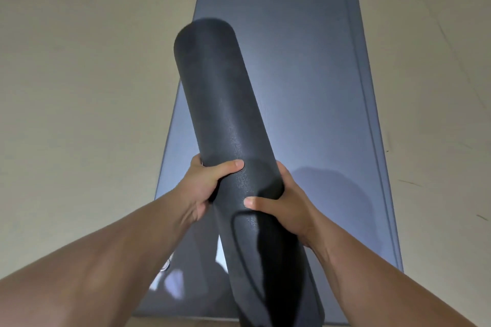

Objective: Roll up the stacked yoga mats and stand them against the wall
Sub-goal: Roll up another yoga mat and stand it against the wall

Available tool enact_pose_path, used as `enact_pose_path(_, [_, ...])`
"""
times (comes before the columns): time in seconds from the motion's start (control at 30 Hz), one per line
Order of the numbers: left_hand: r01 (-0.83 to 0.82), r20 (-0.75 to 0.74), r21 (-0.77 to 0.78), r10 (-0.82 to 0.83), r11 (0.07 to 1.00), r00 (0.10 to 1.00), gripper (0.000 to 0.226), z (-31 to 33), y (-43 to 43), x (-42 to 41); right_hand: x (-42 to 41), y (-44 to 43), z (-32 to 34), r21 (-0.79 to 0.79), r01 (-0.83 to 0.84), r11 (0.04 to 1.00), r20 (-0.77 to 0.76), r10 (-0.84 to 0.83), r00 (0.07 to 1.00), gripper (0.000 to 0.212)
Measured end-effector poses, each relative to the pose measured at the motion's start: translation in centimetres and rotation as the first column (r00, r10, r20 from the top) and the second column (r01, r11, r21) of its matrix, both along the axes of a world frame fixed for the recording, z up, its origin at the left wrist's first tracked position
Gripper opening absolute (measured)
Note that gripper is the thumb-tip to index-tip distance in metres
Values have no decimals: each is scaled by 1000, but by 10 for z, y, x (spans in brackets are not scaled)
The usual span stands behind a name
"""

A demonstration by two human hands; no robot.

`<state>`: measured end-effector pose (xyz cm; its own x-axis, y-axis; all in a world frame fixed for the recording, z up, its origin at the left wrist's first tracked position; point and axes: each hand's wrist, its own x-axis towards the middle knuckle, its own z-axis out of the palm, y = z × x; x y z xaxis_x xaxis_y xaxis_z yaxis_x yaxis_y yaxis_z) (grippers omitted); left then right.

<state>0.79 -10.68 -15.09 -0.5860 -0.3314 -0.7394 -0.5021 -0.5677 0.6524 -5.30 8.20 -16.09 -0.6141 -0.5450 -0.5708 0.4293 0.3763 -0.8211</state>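
A rolled dark grey yoga mat (225, 114) is held up in the air, its far end pointing away and slightly left. My left hand (204, 183) grips it from the left with the thumb over the top. Lower on the roll, my right hand (281, 207) grips from the right, thumb across the front. Beneath the roll, a stack of flat blue-grey mats (318, 87) lies on the floor, with black lettering at the far end. The edges of lower mats show along the stack's right side.
Beige floor (79, 87) stretches to the left and right of the stack, with a few dark scuff marks on the right. A small round object (165, 265) shows under my left forearm at the stack's near left edge.
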Motion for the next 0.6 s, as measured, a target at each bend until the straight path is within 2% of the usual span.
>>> enact_pose_path(0.17, [112,-67,-87,-118,990,991,99,109,-27,-24,-18,-21,99,-80,-3,997,-98,-5,995,86])
enact_pose_path(0.27, [127,-124,-85,-137,988,983,86,201,-39,-27,-20,-28,188,-112,-13,994,-111,0,994,92])
enact_pose_path(0.4, [107,-186,-92,-123,990,975,97,356,-60,-18,-19,-48,342,-131,-47,990,-101,34,994,95])
enact_pose_path(0.6, [19,-280,-118,-51,993,959,89,604,-126,31,13,-117,598,-231,-100,968,-116,75,990,95])
